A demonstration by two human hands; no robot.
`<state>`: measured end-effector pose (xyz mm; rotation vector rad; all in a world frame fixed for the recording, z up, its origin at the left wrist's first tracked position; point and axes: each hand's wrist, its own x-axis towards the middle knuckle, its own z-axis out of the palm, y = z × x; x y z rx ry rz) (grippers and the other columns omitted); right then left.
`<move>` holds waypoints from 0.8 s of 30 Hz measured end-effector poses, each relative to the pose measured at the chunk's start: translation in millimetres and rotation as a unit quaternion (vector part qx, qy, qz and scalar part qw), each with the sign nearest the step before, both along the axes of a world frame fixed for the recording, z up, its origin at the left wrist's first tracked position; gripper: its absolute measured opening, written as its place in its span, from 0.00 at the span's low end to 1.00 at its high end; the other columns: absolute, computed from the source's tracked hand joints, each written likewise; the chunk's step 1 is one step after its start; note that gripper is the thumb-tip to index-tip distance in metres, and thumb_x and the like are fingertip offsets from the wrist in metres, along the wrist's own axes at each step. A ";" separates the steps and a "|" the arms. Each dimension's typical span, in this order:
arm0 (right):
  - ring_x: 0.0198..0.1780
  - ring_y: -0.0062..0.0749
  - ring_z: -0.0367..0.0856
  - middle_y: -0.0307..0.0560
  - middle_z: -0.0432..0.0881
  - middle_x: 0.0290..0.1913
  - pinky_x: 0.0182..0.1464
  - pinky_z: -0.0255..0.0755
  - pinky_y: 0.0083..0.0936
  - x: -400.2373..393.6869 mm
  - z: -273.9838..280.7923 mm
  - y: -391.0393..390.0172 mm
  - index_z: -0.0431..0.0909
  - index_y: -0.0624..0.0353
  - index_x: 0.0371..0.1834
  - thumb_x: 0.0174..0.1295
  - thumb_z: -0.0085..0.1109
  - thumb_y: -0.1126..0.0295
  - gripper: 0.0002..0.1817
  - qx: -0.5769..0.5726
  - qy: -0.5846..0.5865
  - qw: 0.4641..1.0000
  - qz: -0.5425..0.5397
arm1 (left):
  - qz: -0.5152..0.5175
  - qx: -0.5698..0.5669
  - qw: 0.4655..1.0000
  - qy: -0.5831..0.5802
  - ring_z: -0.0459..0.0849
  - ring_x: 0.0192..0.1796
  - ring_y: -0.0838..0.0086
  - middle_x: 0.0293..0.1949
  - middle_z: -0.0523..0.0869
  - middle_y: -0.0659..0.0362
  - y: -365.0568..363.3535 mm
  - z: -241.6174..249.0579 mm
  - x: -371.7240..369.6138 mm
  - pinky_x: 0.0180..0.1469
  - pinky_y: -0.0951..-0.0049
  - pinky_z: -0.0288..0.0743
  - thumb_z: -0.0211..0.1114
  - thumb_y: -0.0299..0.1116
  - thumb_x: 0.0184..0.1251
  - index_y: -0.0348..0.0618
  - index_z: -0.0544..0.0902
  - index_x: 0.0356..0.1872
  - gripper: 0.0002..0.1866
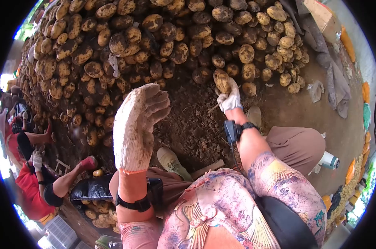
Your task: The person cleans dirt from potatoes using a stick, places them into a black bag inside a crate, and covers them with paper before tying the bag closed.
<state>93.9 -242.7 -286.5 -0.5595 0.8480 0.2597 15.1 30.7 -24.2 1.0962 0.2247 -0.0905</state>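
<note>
A large heap of soil-covered potatoes (121, 45) fills the upper part of the head view. My right hand (229, 96), in a white knit glove, is closed round a potato (222, 81) at the heap's lower edge. My left hand (139, 120), also gloved, is raised nearer the camera, palm turned to the right and fingers slightly curled, holding nothing. Loose dark soil (198, 128) lies between my two hands.
Two co-workers sit at the left; one in a red shirt (30, 191) wears white gloves. A black bag (92, 189) and more potatoes (100, 213) are at lower left. A white cup-like container (329, 160) and grey cloth (335, 81) lie at right.
</note>
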 end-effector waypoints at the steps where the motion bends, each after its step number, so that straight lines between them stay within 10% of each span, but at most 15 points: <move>1: 0.11 0.21 0.58 0.42 0.82 0.30 0.15 0.50 0.18 -7.6 10.2 3.0 0.81 0.46 0.46 0.61 0.65 0.45 0.20 0.060 -0.006 0.998 -0.025 | 0.002 -0.002 1.000 -0.006 0.85 0.53 0.57 0.52 0.86 0.46 -0.8 1.4 2.3 0.58 0.56 0.78 0.57 0.46 0.78 0.32 0.78 0.59 0.25; 4: 0.11 0.21 0.62 0.60 0.85 0.33 0.14 0.54 0.16 -31.7 45.6 8.1 0.80 0.55 0.51 0.63 0.63 0.43 0.26 0.124 -0.118 0.984 0.051 | 0.014 -0.033 0.997 0.065 0.85 0.51 0.58 0.49 0.86 0.49 -4.4 3.0 6.9 0.58 0.56 0.77 0.58 0.46 0.77 0.33 0.80 0.57 0.23; 10: 0.14 0.16 0.61 0.62 0.86 0.40 0.16 0.58 0.15 -23.1 158.6 47.9 0.77 0.59 0.57 0.67 0.59 0.46 0.28 0.235 -0.316 0.893 0.220 | 0.068 0.071 0.988 0.122 0.77 0.63 0.60 0.58 0.81 0.57 -26.9 -9.1 12.3 0.67 0.55 0.66 0.66 0.56 0.69 0.45 0.74 0.66 0.33; 11: 0.15 0.14 0.56 0.56 0.86 0.42 0.15 0.54 0.14 -35.6 188.5 57.9 0.76 0.58 0.60 0.68 0.58 0.46 0.29 0.123 -0.307 0.920 0.211 | 0.060 0.069 0.993 0.080 0.77 0.64 0.61 0.60 0.81 0.57 -30.9 -14.4 15.6 0.67 0.54 0.67 0.66 0.56 0.69 0.44 0.73 0.67 0.33; 14: 0.26 0.12 0.72 0.45 0.84 0.45 0.25 0.66 0.11 -45.2 272.2 74.9 0.68 0.62 0.71 0.60 0.67 0.39 0.45 -0.247 -0.473 0.764 0.362 | 0.081 -0.143 0.986 -0.037 0.80 0.63 0.64 0.60 0.81 0.56 -39.5 -9.8 17.8 0.65 0.53 0.75 0.64 0.54 0.71 0.46 0.72 0.67 0.31; 15: 0.48 0.23 0.81 0.43 0.84 0.50 0.54 0.75 0.20 -36.1 265.3 68.9 0.69 0.69 0.70 0.65 0.69 0.58 0.36 -0.324 -0.534 0.686 0.372 | 0.074 -0.210 0.975 -0.010 0.84 0.57 0.66 0.59 0.82 0.55 -32.7 14.9 6.9 0.60 0.55 0.81 0.62 0.54 0.73 0.47 0.73 0.67 0.29; 19: 0.52 0.23 0.83 0.45 0.84 0.53 0.52 0.77 0.20 -38.3 312.9 53.7 0.74 0.65 0.65 0.69 0.65 0.57 0.28 -0.392 -0.478 0.674 0.405 | 0.086 -0.273 0.958 -0.028 0.85 0.55 0.59 0.57 0.83 0.52 -17.0 11.7 5.2 0.58 0.50 0.82 0.58 0.60 0.73 0.48 0.74 0.66 0.31; 20: 0.48 0.24 0.85 0.47 0.86 0.48 0.47 0.78 0.24 -38.9 319.9 54.7 0.74 0.66 0.63 0.70 0.63 0.58 0.26 -0.532 -0.567 0.540 0.321 | 0.050 -0.315 0.947 -0.037 0.85 0.55 0.57 0.57 0.82 0.51 -13.6 6.5 6.2 0.58 0.49 0.82 0.56 0.62 0.73 0.48 0.73 0.66 0.33; 24: 0.38 0.34 0.87 0.49 0.86 0.37 0.40 0.77 0.28 -37.8 331.6 50.3 0.78 0.62 0.52 0.68 0.64 0.65 0.15 -0.547 -0.593 0.507 0.303 | 0.019 -0.335 0.941 -0.042 0.84 0.56 0.53 0.59 0.81 0.50 -12.7 7.9 -1.1 0.58 0.44 0.81 0.52 0.66 0.73 0.47 0.72 0.67 0.36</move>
